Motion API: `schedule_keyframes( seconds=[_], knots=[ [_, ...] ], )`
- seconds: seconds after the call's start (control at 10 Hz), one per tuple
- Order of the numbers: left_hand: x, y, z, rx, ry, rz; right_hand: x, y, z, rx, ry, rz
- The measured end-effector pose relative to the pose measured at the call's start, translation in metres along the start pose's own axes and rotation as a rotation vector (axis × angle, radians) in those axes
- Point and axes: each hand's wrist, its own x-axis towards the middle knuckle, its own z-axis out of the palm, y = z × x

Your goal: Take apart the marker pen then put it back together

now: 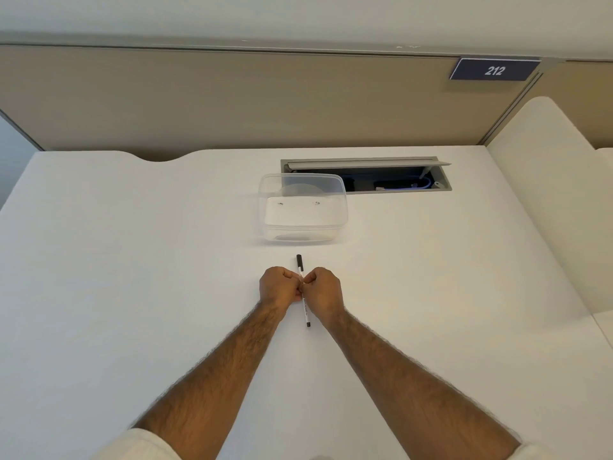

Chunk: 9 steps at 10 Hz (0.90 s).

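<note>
A thin white marker pen (305, 314) with a black cap at its far end and a black plug at its near end lies lengthwise on the white desk (132, 260), pointing away from me. My left hand (278, 287) and my right hand (323, 289) are curled on either side of its middle, fingertips meeting on the barrel. Both hands pinch the pen, and its middle part is hidden between the fingers. The cap sits on the pen.
A clear plastic container (302, 207) stands just beyond the pen. Behind it is an open cable hatch (381, 175) in the desk. A beige partition (232, 101) with a "212" sign (494, 70) closes the far side, and a white divider (544, 200) stands at the right.
</note>
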Motion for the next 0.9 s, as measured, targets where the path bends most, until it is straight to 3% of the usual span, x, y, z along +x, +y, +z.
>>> schedule_keyframes(
  seconds=[0.4,0.8,0.9],
  knots=[
    [0.000,0.005,0.001,0.146,0.022,0.064,0.005,0.001,-0.001,0.021,-0.019,0.022],
    [-0.007,-0.002,-0.002,0.117,0.049,0.081,0.004,0.007,-0.011,0.039,-0.028,-0.005],
    [-0.018,-0.007,-0.003,0.284,0.128,0.134,-0.002,0.011,-0.015,0.010,0.018,0.019]
  ],
)
